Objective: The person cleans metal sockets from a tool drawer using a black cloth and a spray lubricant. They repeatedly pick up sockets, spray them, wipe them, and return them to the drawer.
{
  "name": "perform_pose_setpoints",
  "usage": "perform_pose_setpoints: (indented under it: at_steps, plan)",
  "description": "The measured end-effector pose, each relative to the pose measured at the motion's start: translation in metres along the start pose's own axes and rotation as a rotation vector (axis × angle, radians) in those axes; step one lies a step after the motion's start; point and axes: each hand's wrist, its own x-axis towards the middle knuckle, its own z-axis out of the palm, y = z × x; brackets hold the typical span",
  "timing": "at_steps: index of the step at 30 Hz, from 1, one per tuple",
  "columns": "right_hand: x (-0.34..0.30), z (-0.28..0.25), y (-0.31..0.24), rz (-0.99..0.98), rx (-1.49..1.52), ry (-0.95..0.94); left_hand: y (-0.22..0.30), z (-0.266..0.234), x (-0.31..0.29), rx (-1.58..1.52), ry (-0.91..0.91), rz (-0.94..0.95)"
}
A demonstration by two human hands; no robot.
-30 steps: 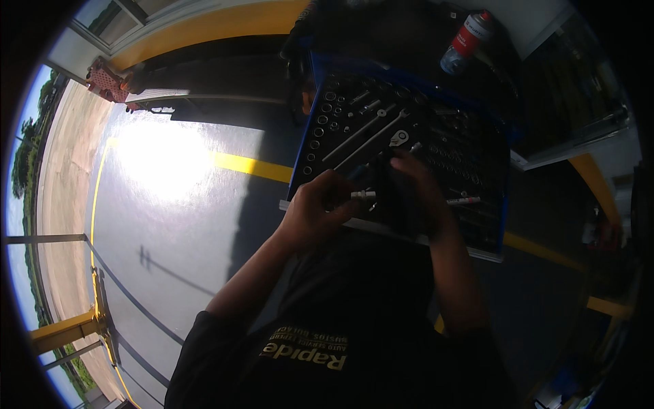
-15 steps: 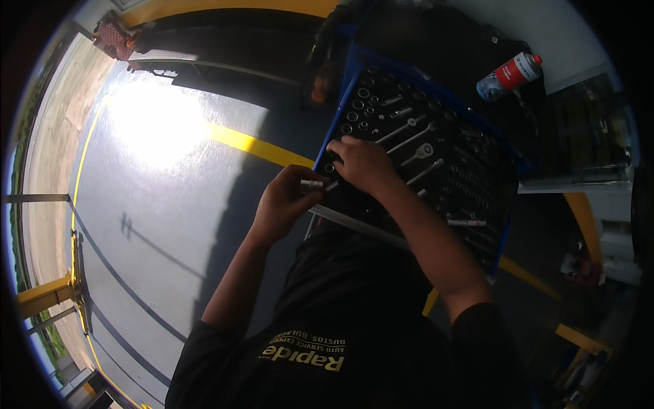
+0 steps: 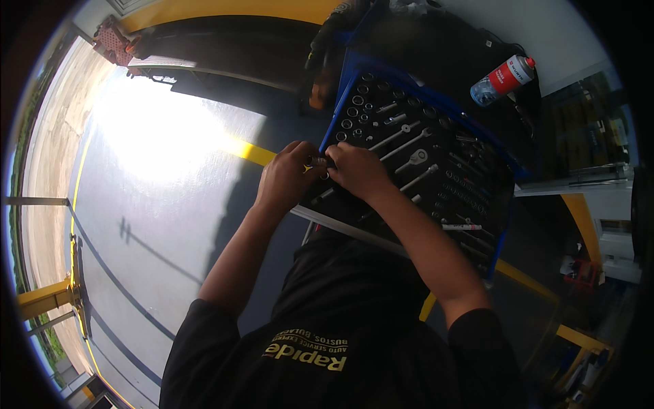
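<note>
My left hand (image 3: 287, 176) is closed over the left edge of an open tool drawer, its fingers round a small shiny metal socket (image 3: 317, 161). Against it, my right hand (image 3: 359, 172) pinches with fingertips close to the socket; whatever lies between them is hidden. Under both hands, a black foam tray (image 3: 381, 198) holds sockets in rows, among them a ring-shaped socket (image 3: 347, 124) at the left. Beyond my right hand lie a ratchet (image 3: 417, 159), a combination wrench (image 3: 407, 144) and an extension bar (image 3: 419, 178).
The drawer has a blue rim (image 3: 338, 112). A red and white spray can (image 3: 503, 80) lies on the dark top beyond it. A white marker pen (image 3: 462, 227) rests at the tray's right part. Left of me is sunlit grey floor (image 3: 157, 211) with a yellow stripe (image 3: 248, 151).
My left hand has moved up and inward with the socket, turning over it. My right hand has come slightly lower, and the two now meet at the fingertips.
</note>
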Motion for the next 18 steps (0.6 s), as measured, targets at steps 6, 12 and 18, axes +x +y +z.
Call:
perform_pose_setpoints:
  at_steps: [6, 12, 18]
  plan:
    - [-0.002, 0.001, 0.002, -0.055, 0.021, 0.06, 0.005, -0.004, -0.003, -0.061, 0.001, -0.028]
    - [0.003, -0.024, 0.01, -0.067, 0.208, 0.344, -0.007, 0.012, -0.002, -0.099, 0.023, 0.059]
    - [-0.027, -0.079, 0.032, 0.3, 0.538, 0.307, 0.001, 0.032, 0.014, 0.236, -0.051, 0.152]
